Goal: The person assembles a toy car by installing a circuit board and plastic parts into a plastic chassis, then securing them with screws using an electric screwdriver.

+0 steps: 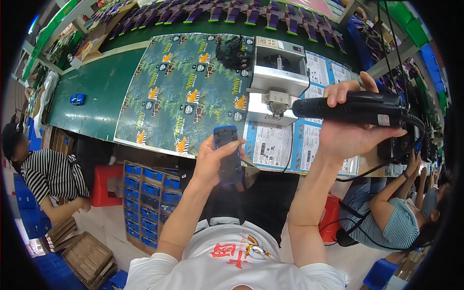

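My left hand [207,163] grips a flat, oblong dark plastic piece [229,164] with a blue edge, thumb across its face, just off the table's front edge. In my right hand [340,137] lies a black electric screwdriver [357,109], held sideways with fingers over the top. Its nose points left and meets the front of a metal screw feeder [280,79]. Whether a screw sits on the bit is too small to make out. Behind the feeder's left side is a heap of small black parts [234,52].
Animal-print sheets cover the table [89,111]; a small blue part [77,99] lies at left. Rows of purple parts [251,17] line the back. A thick cable [418,125] hangs by my right wrist. Boxes of blue parts [150,203] stand below. People sit on both sides.
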Demonstrator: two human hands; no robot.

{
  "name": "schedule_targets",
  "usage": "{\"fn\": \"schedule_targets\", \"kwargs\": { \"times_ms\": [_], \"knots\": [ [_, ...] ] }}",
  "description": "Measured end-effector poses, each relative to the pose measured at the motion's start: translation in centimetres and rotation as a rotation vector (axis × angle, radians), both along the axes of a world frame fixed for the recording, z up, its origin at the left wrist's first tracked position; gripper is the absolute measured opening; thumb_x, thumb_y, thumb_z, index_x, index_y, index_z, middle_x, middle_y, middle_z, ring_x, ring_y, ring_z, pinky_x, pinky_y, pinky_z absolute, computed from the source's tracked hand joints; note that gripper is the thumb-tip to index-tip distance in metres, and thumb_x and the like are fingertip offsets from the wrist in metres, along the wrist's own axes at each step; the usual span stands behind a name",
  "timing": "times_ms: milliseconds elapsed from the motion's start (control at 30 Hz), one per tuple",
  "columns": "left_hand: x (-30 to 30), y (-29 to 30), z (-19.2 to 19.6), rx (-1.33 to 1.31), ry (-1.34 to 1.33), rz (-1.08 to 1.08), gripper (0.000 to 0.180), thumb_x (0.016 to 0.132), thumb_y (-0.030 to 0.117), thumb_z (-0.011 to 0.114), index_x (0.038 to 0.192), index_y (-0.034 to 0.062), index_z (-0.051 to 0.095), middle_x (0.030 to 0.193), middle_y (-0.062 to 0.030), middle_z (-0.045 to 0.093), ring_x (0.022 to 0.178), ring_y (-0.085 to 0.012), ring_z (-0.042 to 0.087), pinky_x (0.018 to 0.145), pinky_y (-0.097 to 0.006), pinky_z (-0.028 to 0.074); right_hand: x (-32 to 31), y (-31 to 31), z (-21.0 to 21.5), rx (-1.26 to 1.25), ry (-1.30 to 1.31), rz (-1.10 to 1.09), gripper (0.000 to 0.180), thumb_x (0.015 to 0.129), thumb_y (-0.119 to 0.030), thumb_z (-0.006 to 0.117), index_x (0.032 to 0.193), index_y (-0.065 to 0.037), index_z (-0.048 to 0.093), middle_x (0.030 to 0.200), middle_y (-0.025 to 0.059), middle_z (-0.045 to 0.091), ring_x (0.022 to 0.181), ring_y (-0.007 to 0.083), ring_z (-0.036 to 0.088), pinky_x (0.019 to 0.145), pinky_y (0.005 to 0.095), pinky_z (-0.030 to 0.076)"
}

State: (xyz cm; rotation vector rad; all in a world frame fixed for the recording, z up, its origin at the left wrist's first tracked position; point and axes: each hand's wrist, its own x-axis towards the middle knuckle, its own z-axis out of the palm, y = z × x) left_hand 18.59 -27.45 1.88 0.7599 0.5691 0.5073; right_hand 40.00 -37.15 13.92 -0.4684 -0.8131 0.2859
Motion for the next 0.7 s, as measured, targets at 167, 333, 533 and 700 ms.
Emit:
{"fn": "schedule_targets", "kwargs": {
  "times_ms": [167,333,533,700],
  "knots": [
    [0.7,0.5,-0.3,0.005,0.004,0.021,0.039,0.086,0.008,0.069,0.122,-0.0004,0.056,0.098,-0.0138,0.068,0.078,-0.0197,0.069,0.068,-0.033,0.059,-0.1,1.2,-1.0,-0.013,0.012,-0.064,0.106,0.076,-0.088,0.038,0.132,0.002,0.044,0.087,0.0154,0.057,0.074,0.0226,0.052,0.068,0.0388,0.044],
    [1.0,0.9,-0.7,-0.033,0.002,0.026,0.024,0.085,0.004,0.068,0.109,0.0029,0.061,0.1,-0.0128,0.069,0.08,-0.0193,0.068,0.074,-0.036,0.057,0.1,1.4,-2.1,-0.053,-0.073,-0.055,0.1,0.078,-0.08,0.052,0.138,-0.002,0.037,0.095,0.0163,0.057,0.079,0.0234,0.054,0.069,0.039,0.047],
    [1.2,0.8,-0.8,-0.017,-0.006,0.024,0.025,0.085,0.004,0.069,0.109,0.0025,0.06,0.1,-0.0135,0.069,0.08,-0.0191,0.068,0.076,-0.037,0.058,-0.5,1.6,-2.9,-0.181,-0.108,-0.041,0.093,0.078,-0.078,0.056,0.142,-0.013,0.038,0.095,0.0127,0.052,0.083,0.0233,0.051,0.072,0.038,0.042],
    [1.2,0.8,-0.7,-0.017,0.009,0.028,0.026,0.085,0.004,0.069,0.109,0.002,0.06,0.099,-0.0135,0.069,0.08,-0.0191,0.069,0.075,-0.037,0.058,-1.6,2.8,-3.2,-0.342,-0.181,-0.08,0.106,0.072,-0.082,0.06,0.132,0.005,0.047,0.095,0.0107,0.051,0.084,0.0212,0.053,0.071,0.0366,0.047]
  ]
}}
